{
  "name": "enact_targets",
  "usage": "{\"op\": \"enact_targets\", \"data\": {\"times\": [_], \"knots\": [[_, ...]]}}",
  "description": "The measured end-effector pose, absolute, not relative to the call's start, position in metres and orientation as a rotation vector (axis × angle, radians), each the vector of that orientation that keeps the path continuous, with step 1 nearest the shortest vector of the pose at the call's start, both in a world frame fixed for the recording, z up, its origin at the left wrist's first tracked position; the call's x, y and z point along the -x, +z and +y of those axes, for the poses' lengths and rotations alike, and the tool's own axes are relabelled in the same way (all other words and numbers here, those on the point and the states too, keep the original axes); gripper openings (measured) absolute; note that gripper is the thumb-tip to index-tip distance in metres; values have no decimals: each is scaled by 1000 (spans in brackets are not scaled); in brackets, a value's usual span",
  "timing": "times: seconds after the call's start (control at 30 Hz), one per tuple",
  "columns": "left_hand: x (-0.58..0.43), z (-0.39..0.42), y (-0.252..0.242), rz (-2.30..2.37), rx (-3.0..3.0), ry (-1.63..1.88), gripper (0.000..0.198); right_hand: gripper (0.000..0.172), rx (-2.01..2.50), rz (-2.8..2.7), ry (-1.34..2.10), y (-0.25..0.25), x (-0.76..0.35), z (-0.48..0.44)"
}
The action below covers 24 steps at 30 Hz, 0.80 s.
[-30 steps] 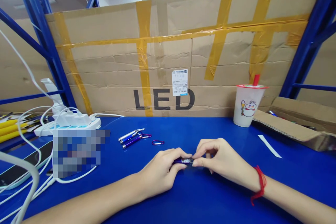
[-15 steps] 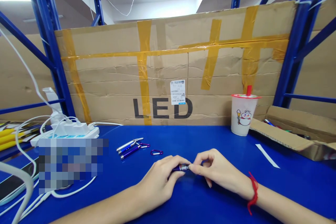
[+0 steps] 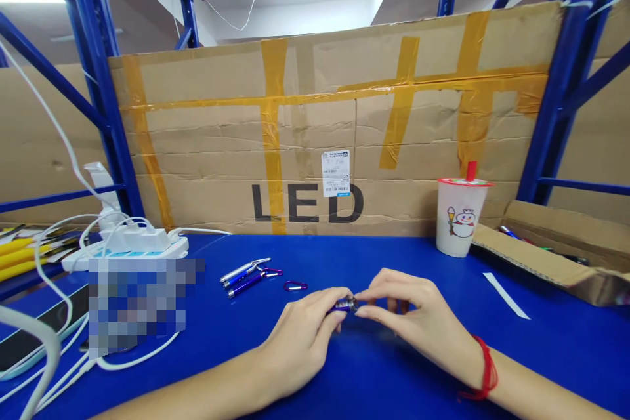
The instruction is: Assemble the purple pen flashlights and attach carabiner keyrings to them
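My left hand point(image 3: 302, 328) is closed round a slim dark-blue metal tube point(image 3: 339, 306) that looks like a small penlight, its silvery end pointing right. Most of the tube is hidden by the fingers. At that end, the thumb and forefinger of my right hand point(image 3: 411, 305) pinch from either side; any small part between them is too small to make out. Beyond my left hand lie several similar slim tubes point(image 3: 245, 284), silver and blue, one with a purple clip attached. A loose purple carabiner point(image 3: 295, 286) rests beside them.
On the left are a white power strip point(image 3: 172, 248) with cables, a phone point(image 3: 44, 325) and a blurred patch. At right stand a paper-white drink cup point(image 3: 455, 226) and an open cardboard box point(image 3: 546, 262) with pens or tubes inside. A white strip point(image 3: 506, 296) lies nearby.
My right hand's fingers have spread slightly and its wrist has shifted right, the fingertips staying at the tube's end. The tube has tilted a little. The view has shifted slightly.
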<state>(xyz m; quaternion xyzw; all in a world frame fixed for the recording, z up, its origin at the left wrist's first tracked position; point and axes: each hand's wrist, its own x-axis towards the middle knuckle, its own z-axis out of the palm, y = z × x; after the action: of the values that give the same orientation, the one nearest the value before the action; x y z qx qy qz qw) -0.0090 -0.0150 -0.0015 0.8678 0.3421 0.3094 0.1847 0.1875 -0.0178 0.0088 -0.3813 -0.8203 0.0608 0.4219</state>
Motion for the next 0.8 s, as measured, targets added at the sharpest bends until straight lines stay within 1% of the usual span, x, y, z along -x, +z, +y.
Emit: {"op": "enact_targets", "data": {"times": [0.33, 0.53, 0.67, 0.8], "knots": [[10, -14, -2, 1016, -2494, 803, 19, 22, 923, -2109, 190, 11, -188, -17], [10, -17, 0, 934, -2520, 787, 26, 24, 921, -2208, 267, 4, -188, -15], [9, -16, 1, 1049, -2487, 736, 24, 22, 1044, -2219, 299, -1, -185, -14], [9, -8, -2, 1185, -2296, 741, 21, 21, 1192, -2209, 298, -1, -184, -10]]}}
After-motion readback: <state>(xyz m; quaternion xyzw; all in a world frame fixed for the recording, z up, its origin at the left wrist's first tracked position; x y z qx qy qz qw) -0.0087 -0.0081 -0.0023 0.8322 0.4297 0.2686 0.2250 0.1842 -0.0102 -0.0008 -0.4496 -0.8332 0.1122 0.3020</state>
